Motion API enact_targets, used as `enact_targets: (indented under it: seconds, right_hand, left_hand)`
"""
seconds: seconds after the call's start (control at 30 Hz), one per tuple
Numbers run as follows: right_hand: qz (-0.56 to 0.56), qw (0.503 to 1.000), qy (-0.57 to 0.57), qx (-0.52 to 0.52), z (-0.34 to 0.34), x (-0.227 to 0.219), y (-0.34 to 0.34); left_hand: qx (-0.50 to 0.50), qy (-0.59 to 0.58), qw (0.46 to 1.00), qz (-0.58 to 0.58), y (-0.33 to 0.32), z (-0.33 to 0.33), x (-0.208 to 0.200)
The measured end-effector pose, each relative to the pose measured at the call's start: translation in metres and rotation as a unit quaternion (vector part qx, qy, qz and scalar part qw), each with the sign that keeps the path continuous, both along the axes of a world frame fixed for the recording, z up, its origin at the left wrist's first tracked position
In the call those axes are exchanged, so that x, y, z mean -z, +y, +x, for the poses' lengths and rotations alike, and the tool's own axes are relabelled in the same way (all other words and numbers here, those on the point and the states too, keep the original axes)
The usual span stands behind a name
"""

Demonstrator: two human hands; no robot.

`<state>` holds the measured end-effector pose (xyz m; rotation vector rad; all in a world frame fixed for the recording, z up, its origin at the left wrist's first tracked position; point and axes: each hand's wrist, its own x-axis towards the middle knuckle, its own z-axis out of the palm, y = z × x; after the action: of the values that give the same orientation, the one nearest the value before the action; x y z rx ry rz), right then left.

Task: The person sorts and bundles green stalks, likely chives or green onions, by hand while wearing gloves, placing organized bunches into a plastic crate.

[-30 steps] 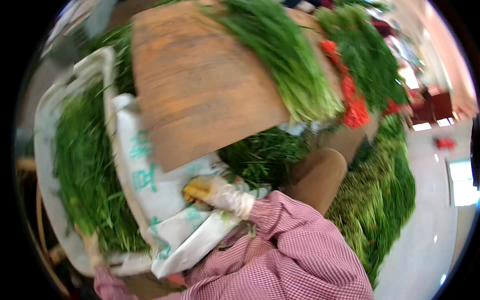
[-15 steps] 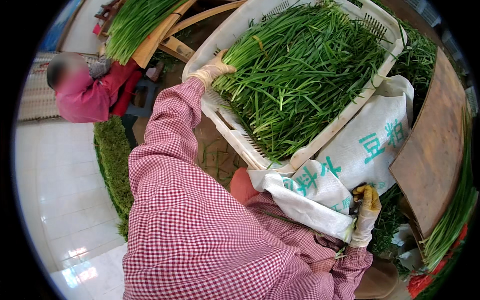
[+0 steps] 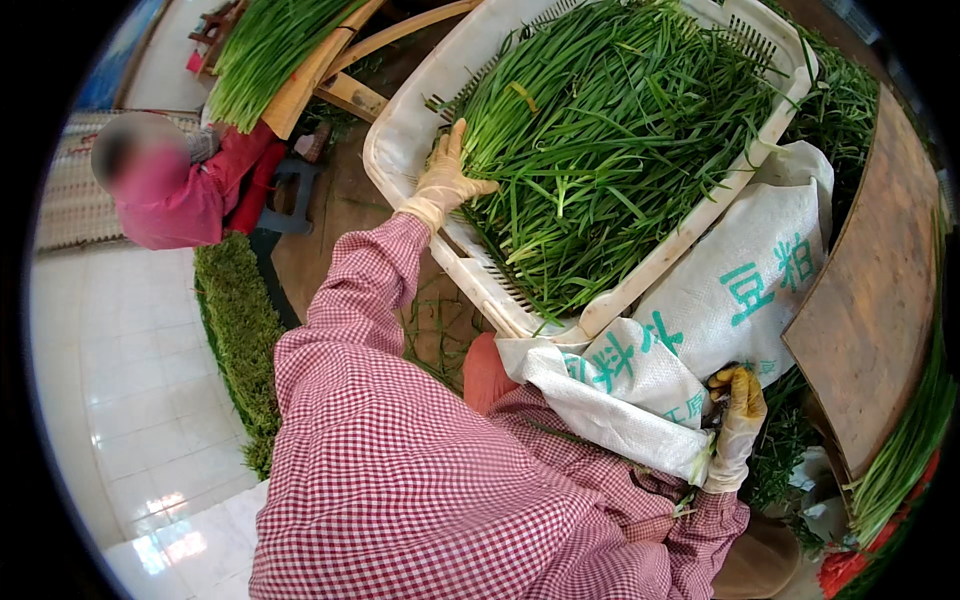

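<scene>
A white plastic crate [image 3: 657, 272] holds a big heap of green chives [image 3: 610, 140], their pale stem ends toward its left side. My left hand [image 3: 448, 182], in a cream glove, reaches over the crate's left wall and rests against those stem ends. Its fingers and thumb are spread and grip nothing. Lower right, my right hand [image 3: 738, 425] wears a similar glove stained yellow-brown at the fingers. It is held with curled fingers beside a white woven sack [image 3: 700, 340] draped over my lap; whatever those fingers hold is hidden.
More chives [image 3: 285, 55] lie by a wooden board [image 3: 318, 72] at upper left. Nearby sits another person [image 3: 165, 200] in pink. A brown board [image 3: 870, 290] stands at right, with chives [image 3: 905, 440] beyond it. White tiled floor [image 3: 150, 370] spreads at left.
My left hand has moved down and right along the stem ends, and its fingers have opened out. My right hand stays by the sack, still curled.
</scene>
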<state>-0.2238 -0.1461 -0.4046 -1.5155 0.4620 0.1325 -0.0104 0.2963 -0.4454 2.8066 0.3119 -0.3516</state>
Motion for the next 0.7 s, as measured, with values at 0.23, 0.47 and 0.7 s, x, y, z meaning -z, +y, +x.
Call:
enact_targets:
  seconds: [0.23,0.47,0.7]
  right_hand:
    - [0.001,1.0,0.013,0.004,-0.002,0.004,-0.002]
    - [0.004,1.0,0.013,0.017,-0.002,0.006,-0.002]
    - [0.0,1.0,0.02,0.007,-0.002,0.006,-0.003]
  left_hand:
    - [0.029,0.074,0.992,-0.095,0.024,0.017,-0.002]
    - [0.004,0.129,0.989,0.074,0.02,0.027,-0.003]
    - [0.022,0.078,0.996,-0.026,0.063,0.055,-0.011]
